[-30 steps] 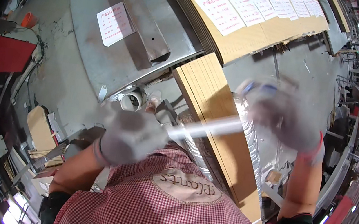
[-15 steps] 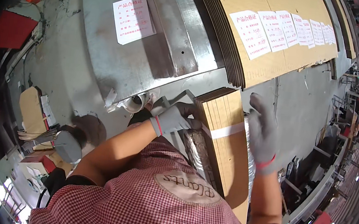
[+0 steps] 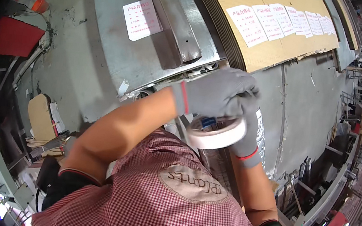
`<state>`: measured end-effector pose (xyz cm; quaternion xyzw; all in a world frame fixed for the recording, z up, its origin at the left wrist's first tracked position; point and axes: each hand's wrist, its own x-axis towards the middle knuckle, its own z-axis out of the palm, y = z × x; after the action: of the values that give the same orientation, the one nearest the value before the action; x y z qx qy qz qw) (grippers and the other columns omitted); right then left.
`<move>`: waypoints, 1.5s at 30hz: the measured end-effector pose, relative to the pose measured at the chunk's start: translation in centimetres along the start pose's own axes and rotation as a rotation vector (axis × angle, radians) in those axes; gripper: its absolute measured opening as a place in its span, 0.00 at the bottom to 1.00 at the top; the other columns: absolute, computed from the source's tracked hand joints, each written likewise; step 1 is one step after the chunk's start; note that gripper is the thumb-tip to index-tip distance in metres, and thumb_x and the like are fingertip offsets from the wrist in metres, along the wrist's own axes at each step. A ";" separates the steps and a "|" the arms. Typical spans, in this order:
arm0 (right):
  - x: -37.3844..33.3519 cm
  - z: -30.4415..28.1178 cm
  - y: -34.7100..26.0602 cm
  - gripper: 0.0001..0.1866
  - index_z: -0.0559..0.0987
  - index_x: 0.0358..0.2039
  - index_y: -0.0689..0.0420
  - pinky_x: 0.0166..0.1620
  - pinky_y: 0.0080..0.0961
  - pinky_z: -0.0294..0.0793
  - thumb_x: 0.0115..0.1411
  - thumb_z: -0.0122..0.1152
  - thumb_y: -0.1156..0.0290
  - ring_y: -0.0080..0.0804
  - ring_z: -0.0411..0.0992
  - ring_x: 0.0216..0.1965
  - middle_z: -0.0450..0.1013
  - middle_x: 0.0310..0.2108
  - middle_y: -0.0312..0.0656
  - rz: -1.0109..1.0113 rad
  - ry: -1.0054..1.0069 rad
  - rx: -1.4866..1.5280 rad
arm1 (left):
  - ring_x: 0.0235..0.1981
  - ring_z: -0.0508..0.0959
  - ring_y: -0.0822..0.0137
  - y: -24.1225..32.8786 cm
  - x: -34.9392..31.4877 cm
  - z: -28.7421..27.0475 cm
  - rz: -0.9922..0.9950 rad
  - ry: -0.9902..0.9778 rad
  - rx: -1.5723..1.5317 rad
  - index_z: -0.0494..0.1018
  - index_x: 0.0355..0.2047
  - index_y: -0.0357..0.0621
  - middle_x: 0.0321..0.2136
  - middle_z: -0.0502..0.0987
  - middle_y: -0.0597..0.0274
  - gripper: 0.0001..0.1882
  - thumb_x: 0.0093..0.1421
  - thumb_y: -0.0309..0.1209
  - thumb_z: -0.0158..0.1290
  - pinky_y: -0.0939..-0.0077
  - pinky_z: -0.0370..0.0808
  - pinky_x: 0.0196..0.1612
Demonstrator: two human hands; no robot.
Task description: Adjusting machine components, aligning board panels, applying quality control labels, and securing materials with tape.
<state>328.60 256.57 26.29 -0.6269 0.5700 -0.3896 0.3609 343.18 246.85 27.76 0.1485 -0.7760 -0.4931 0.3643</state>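
My left hand (image 3: 218, 90), in a grey glove with a red cuff line, reaches across from the left with its fingers curled and meeting my right hand. My right hand (image 3: 248, 138), gloved the same way, is closed at the rim of a wide roll of white tape (image 3: 216, 138). The roll is tilted, and a blue label shows inside its ring. What my left fingers pinch, if anything, is hidden. Beneath the roll, the bundle of tan boards is mostly covered by my hands and the roll. Silvery foil wrapping (image 3: 260, 139) shows beside my right wrist.
Ahead stands a metal table (image 3: 109, 35) with a paper label (image 3: 142, 20) and a metal channel (image 3: 175, 20). To its right lies a stack of tan boards (image 3: 270, 56) with several paper labels. A red panel (image 3: 17, 38) and orange bucket (image 3: 40, 5) are at far left.
My left hand has left the bundle's side and risen toward the right, meeting my right hand. The white tape roll has come into view between them, covering the bundle.
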 end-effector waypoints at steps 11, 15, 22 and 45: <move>5.4 -9.1 -9.0 0.10 0.79 0.26 0.53 0.60 0.42 0.49 0.44 0.64 0.62 0.36 0.72 0.39 0.75 0.34 0.39 -0.032 -0.631 -0.874 | 0.33 0.70 0.56 -1.6 -0.7 1.6 0.055 -0.042 0.382 0.71 0.37 0.44 0.27 0.71 0.57 0.25 0.52 0.53 0.48 0.61 0.64 0.43; 4.9 -6.9 -0.4 0.08 0.78 0.21 0.48 0.58 0.43 0.53 0.49 0.57 0.59 0.36 0.72 0.33 0.75 0.26 0.35 0.082 -0.529 -1.218 | 0.40 0.69 0.53 0.6 -0.4 2.1 -0.002 -0.099 0.344 0.67 0.43 0.37 0.33 0.70 0.51 0.33 0.40 0.46 0.58 0.58 0.62 0.50; 8.9 -9.3 -6.9 0.10 0.70 0.15 0.53 0.58 0.46 0.52 0.41 0.66 0.70 0.36 0.69 0.26 0.64 0.15 0.35 -0.185 -0.076 -1.169 | 0.52 0.65 0.56 -0.8 -0.2 -12.0 0.088 -0.252 0.826 0.69 0.46 0.44 0.46 0.69 0.56 0.25 0.46 0.36 0.53 0.60 0.59 0.57; -20.6 -3.4 -6.7 0.23 0.71 0.43 0.63 0.52 0.27 0.62 0.56 0.55 0.55 0.32 0.66 0.47 0.70 0.42 0.42 0.618 0.078 0.740 | 0.45 0.68 0.58 2.6 2.5 4.8 0.266 -0.744 0.566 0.65 0.49 0.44 0.39 0.69 0.55 0.41 0.32 0.45 0.62 0.60 0.60 0.52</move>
<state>327.48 277.63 32.15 -0.2427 0.5660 -0.4637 0.6370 338.35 249.72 29.86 -0.0451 -0.9694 -0.2317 0.0672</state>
